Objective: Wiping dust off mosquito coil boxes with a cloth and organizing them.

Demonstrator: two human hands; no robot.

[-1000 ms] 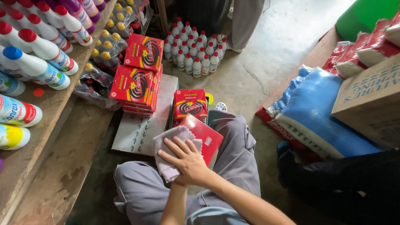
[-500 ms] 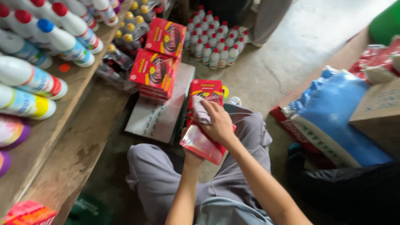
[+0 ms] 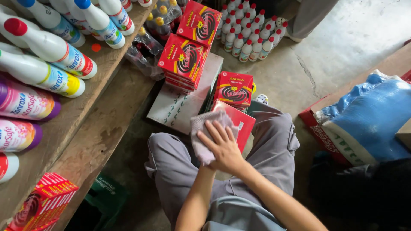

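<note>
Right hand (image 3: 222, 147) lies flat, fingers spread, pressing a grey cloth (image 3: 205, 132) onto the red box (image 3: 237, 124) on the lap. Left hand hidden beneath; grip undeterminable. Advise firm support, even strokes.

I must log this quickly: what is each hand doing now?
Right hand: open, pressing a grey cloth on a red box.
Left hand: hidden under it, cannot be told.
</note>
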